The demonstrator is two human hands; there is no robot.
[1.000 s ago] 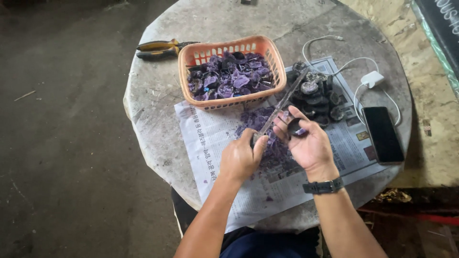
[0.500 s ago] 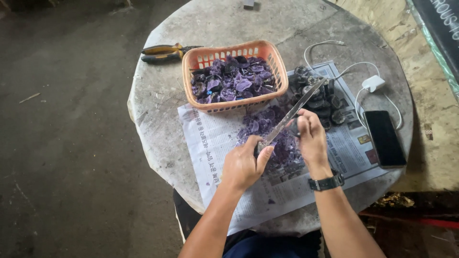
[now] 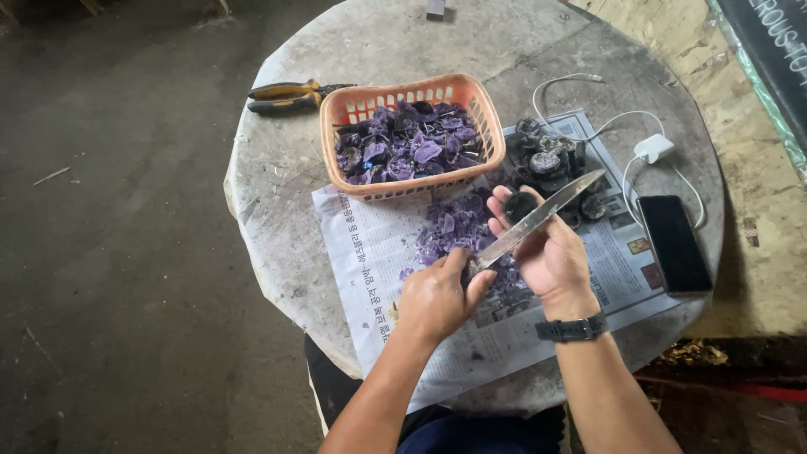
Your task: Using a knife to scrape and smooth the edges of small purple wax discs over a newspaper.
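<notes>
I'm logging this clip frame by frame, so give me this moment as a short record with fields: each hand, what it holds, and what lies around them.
left hand: grips the handle of a knife, blade slanting up to the right
right hand: holds a small dark round piece against the blade
under the hands: newspaper with a heap of purple scraps
behind: orange basket of purple pieces
right side: black phone, white charger
far left: pliers
surface: round stone table

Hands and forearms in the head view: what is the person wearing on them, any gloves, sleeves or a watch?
Both hands are bare, no gloves: left hand, right hand. Both forearms are bare as well, with no sleeve showing in frame. The right wrist carries a dark wristwatch with a dark strap. No rings or markings can be made out.
</notes>
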